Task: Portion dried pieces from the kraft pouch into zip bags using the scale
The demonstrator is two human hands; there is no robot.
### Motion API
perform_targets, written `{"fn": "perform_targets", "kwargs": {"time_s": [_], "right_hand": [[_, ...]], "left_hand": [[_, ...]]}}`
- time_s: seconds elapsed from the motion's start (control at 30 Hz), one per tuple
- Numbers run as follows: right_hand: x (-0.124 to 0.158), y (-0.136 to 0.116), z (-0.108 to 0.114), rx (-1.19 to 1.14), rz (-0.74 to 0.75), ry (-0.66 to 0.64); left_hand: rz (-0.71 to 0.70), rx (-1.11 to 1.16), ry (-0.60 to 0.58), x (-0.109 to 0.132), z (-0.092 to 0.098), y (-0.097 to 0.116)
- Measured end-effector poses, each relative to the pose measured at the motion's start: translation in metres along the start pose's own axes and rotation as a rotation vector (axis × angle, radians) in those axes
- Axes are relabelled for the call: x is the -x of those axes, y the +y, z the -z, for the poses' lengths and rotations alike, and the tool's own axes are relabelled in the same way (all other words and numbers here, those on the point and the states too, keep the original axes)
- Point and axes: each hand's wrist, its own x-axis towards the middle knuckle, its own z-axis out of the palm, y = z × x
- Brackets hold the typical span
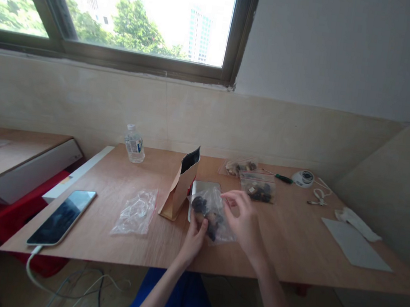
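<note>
My left hand [194,237] pinches the near edge of a clear plastic bag [214,215] with dark pieces inside, held just above the wooden table [291,245]. My right hand [243,219] grips the same bag at its right side, fingers curled over the top. Under the bag lies a small silver scale [202,188]. A brown paper pouch [181,185] stands open and upright just left of the bag.
An empty clear bag [136,211] lies left of the pouch, a phone [62,216] on a white cable at the table's left edge. At the back: a water bottle [134,144], two filled bags [259,187], a screwdriver [281,177], a white device [303,177]. White paper [355,244] right.
</note>
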Motion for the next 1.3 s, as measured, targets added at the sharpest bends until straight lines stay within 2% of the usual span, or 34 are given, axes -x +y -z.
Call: {"fn": "perform_targets", "kwargs": {"time_s": [0.1, 0.27, 0.43, 0.5, 0.6, 0.73, 0.9, 1.07, 1.2, 1.3], "right_hand": [[-0.002, 0.006, -0.003, -0.038, -0.068, -0.156], [-0.002, 0.031, -0.015, -0.204, -0.214, -0.236], [-0.007, 0.037, -0.020, -0.267, -0.163, -0.482], [-0.009, 0.037, -0.022, -0.271, -0.149, -0.519], [-0.011, 0.037, -0.024, -0.263, -0.155, -0.543], [-0.014, 0.038, -0.023, -0.250, -0.152, -0.642], [-0.015, 0.042, -0.026, -0.216, -0.071, -0.629], [-0.013, 0.043, -0.028, -0.176, -0.051, -0.611], [-0.011, 0.045, -0.028, -0.133, -0.050, -0.565], [-0.009, 0.046, -0.029, -0.177, -0.051, -0.571]], "left_hand": [[0.003, -0.005, -0.002, -0.001, 0.005, -0.001], [0.030, 0.023, 0.012, -0.003, 0.008, -0.007], [0.060, 0.002, 0.012, -0.004, 0.010, -0.015], [0.066, -0.003, 0.028, -0.005, 0.011, -0.016], [0.060, 0.005, -0.007, -0.005, 0.011, -0.015], [0.054, 0.008, -0.001, -0.006, 0.012, -0.016], [0.098, 0.068, 0.010, -0.006, 0.013, -0.022], [0.157, 0.235, 0.059, -0.008, 0.014, -0.025], [0.187, 0.429, 0.014, -0.010, 0.013, -0.020], [0.210, 0.455, -0.009, -0.011, 0.013, -0.018]]}}
